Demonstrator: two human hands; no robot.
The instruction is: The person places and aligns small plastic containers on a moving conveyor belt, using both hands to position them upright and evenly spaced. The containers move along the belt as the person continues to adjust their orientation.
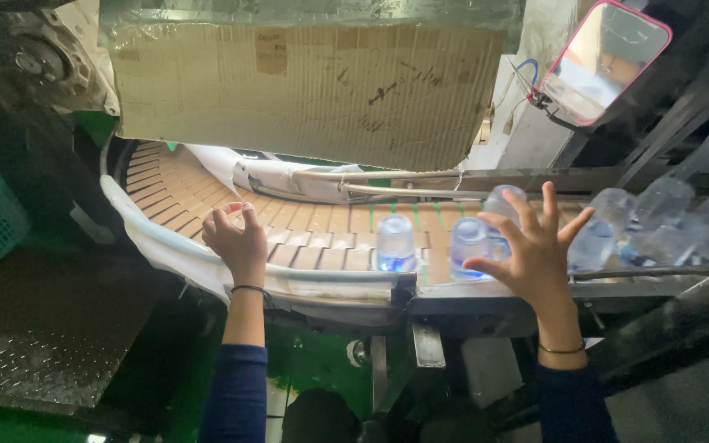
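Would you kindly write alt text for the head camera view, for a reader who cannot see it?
A person's right hand, fingers spread, reaches at clear plastic bottles standing on a curved tan slatted conveyor. The left hand rests loosely curled at the conveyor's white guard rail. A worn cardboard sheet hangs above.

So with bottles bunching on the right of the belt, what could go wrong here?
The spread right hand touches one clear bottle; a nudge could topple it into the bottle beside it. The crowded, leaning bottles might jam against the guide rail. The left hand rests on the slatted conveyor and could get pinched.
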